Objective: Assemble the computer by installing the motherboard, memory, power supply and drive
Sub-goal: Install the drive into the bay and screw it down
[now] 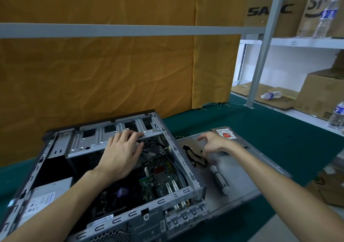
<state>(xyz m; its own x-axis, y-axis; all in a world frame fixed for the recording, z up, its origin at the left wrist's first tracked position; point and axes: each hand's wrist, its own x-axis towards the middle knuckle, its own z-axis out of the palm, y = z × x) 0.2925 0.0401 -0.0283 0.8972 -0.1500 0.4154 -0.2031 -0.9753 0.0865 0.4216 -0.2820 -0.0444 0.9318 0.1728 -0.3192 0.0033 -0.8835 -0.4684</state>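
Green matting (251,128) covers the bench, and an orange cloth (111,74) is hung behind it, beyond both hands. An open computer case (173,148) is laid on its side under the left hand (121,156). This hand is spread flat, palm down, and its fingers are rested on the metal drive cage (96,139) at the far side of the case; nothing is held by it. Just below its wrist the motherboard (160,178) is seen already seated in the case, with a dark fan (122,192) near the forearm. The power supply (42,199) is placed in the corner to the left of the left forearm.

The right hand (214,144) is held over the grey side panel (242,184), which lies beside the case. Its fingers are loosely bent downward (the picture is blurred here), so it cannot be told if something is pinched. Under this hand a black cable (195,156) is lying on the panel, and a screwdriver (219,178) is lying near the forearm. Just beyond the right hand, the drive (226,134) with a red label is placed at the far edge of the panel.

Shelves (297,41) with cardboard boxes (323,93) and water bottles (271,94) are standing far to the right.
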